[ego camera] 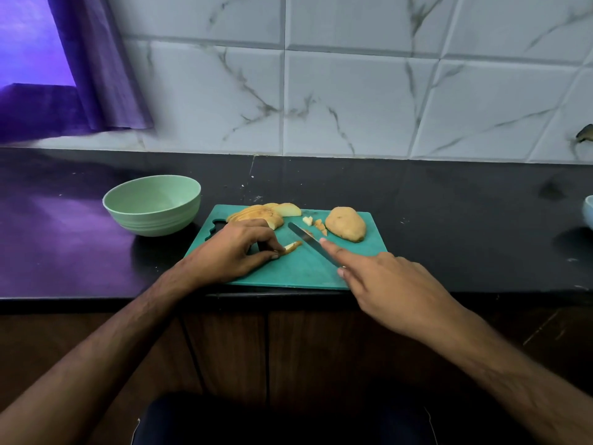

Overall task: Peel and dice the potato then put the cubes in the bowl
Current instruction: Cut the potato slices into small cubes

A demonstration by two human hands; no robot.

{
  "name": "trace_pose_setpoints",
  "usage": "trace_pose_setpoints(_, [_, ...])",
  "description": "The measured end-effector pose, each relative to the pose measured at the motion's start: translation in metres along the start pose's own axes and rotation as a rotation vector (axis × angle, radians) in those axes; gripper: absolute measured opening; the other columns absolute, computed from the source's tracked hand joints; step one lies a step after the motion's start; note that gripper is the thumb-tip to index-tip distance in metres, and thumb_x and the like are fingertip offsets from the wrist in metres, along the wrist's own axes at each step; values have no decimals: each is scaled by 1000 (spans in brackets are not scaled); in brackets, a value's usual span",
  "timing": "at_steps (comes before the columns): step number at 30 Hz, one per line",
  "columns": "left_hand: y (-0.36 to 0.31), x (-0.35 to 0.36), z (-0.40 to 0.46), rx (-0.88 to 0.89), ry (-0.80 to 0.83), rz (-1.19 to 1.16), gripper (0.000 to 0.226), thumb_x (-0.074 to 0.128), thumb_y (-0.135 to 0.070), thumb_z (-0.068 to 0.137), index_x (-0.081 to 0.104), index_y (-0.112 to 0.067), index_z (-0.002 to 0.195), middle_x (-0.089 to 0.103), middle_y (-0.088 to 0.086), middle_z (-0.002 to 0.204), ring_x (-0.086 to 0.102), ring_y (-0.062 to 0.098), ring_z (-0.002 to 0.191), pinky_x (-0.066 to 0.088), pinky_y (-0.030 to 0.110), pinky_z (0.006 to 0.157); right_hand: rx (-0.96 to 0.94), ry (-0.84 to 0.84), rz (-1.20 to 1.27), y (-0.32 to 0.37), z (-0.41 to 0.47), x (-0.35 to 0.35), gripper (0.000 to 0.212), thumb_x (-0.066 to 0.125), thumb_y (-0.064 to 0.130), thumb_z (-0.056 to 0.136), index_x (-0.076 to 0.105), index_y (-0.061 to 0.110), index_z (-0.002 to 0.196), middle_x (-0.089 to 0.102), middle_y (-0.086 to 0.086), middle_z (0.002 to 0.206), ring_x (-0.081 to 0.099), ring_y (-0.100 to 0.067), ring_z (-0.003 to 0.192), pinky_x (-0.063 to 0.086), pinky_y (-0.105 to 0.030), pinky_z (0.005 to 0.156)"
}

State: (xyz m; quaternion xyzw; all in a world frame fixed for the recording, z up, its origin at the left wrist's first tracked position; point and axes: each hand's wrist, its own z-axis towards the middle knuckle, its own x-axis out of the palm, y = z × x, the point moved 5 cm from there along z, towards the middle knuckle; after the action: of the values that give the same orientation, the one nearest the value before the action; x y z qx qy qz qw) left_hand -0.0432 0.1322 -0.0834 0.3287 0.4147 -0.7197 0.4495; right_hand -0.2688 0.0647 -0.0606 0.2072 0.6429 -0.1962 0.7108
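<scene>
Pinching a thin potato strip (292,246) between thumb and fingertips, left hand (236,248) steadies it near the middle of the green cutting board (298,271). Right hand (390,284) grips the knife (309,240), fingers curled round the handle, index finger laid straight along the blade's spine; blade angles toward the board's far edge, tip beyond the strip, edge just beside it.

Fanned potato slices (256,215) lie at the board's far-left corner, partly behind the left hand. Half potato (346,224), cut face down, sits toward the far-right corner. Few small cubes (316,224) between slices and half. Skin seems to be on the pieces; peeling looks skipped or partial, hard to tell.

Light green bowl (152,205) stands on the black counter (449,220), just off the board's left edge, holding no cubes that I can see.

Step in hand, as judged: cross-cutting the strip into cubes. To do it well: tuck left fingertips back from the cut line, bring the blade square across the strip, press straight down, and keep the cuts evenly spaced.
</scene>
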Motion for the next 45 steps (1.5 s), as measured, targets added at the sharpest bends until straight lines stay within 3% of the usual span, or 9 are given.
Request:
trace_pose_setpoints(6, [2,0,1,-16,13,-8,9,76,-22,92,75,-27,99,63,-18,95,60,-2,88,40,5,74,-28,83,25,0,-14,5,52,24,47,109,1,60,154,45,12,76,44,-5,64,47,-28,69])
trace_pose_setpoints(10, [3,1,1,-18,17,1,9,76,-21,92,76,-26,99,62,-18,94,58,-5,89,38,4,75,-26,77,13,6,-6,13,53,24,45,110,0,56,156,45,10,79,44,-6,66,37,-25,59])
trace_pose_setpoints(16, [1,0,-1,-12,-3,19,9,75,-21,92,76,-22,101,63,-18,93,59,-4,88,38,5,76,-21,64,-33,15,8,13,53,22,43,110,2,51,158,42,8,78,42,-7,67,37,-30,60])
trace_pose_setpoints(20, [0,-1,-4,5,-54,88,13,72,-31,93,69,-24,103,64,-18,89,59,-2,86,43,17,81,-8,36,45,8,1,-2,53,25,44,110,4,55,157,46,10,72,46,-6,62,51,-30,67])
trace_pose_setpoints(28, [8,2,-2,-4,-48,81,5,74,-34,91,72,-31,94,62,-22,91,60,0,86,52,42,83,-16,61,33,17,-14,13,54,23,45,109,-3,55,156,46,10,79,48,-8,72,43,-30,66])
trace_pose_setpoints(34, [4,0,-3,-1,-48,95,11,68,-41,93,72,-31,96,63,-21,91,60,0,87,51,40,80,-13,70,18,26,8,17,53,25,41,110,5,48,159,41,10,77,40,-6,67,37,-34,67])
trace_pose_setpoints(38, [2,-4,-7,-51,-110,163,31,53,-59,90,67,-34,102,63,-20,88,60,0,89,44,38,80,-18,69,57,24,12,9,52,26,41,111,8,49,159,43,10,74,41,-6,63,31,-27,55])
trace_pose_setpoints(45, [7,-2,-6,-71,-84,173,15,57,-55,86,61,-40,85,60,-19,86,57,1,89,41,36,81,-21,86,50,26,-9,12,53,25,44,110,2,52,158,47,9,78,44,-7,65,31,-25,54])
